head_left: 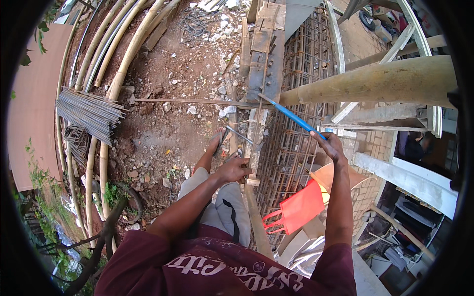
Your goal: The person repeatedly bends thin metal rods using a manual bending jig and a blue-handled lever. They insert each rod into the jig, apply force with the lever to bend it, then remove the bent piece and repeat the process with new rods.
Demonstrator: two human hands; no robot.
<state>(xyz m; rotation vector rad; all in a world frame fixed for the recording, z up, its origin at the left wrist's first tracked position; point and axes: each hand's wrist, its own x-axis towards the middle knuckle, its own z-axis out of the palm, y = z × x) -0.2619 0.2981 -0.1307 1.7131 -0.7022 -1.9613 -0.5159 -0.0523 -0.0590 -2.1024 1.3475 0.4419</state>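
Observation:
My right hand is closed around the lower end of a long blue-handled rebar bender. The tool slants up to the left, its bare tip resting at a dark bending board set with upright metal pegs. A thin steel rod runs lengthwise along the board and the narrow timber below it. Over this timber, my left hand is closed at the rod's near end; its fingertips are partly hidden. A short metal bar lies across the timber, just beyond my left hand.
A long rebar cage lies right of the board, with a thick bamboo pole crossing above it. An orange-red bag lies near my right forearm. Cut steel rods rest on bamboo poles at left. Rubble covers the soil.

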